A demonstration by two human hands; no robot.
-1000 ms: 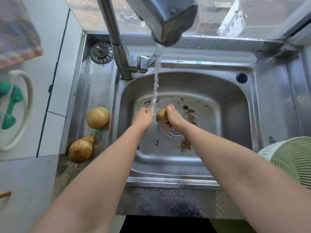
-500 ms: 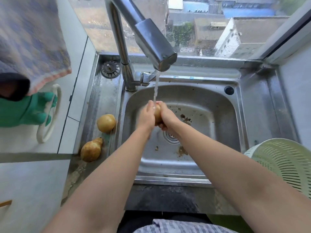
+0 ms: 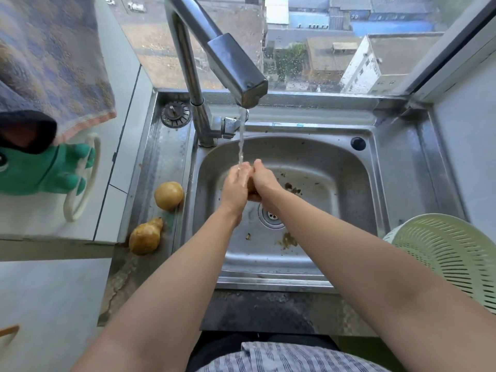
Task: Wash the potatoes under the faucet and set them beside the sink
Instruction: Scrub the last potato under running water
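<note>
Over the steel sink, my left hand and my right hand are pressed together around a small potato, mostly hidden between the palms. Water streams from the faucet onto the fingertips. Two washed potatoes rest on the ledge left of the basin: a round potato and a pear-shaped potato nearer to me.
A pale green plastic colander sits at the right of the sink. A sink strainer plug lies at the back left corner. A green rubber glove and a towel hang on the left wall. Dirt bits lie around the drain.
Both hands lifted the potato higher and closed tighter around it under the stream. My head rose, so more of the window shows.
</note>
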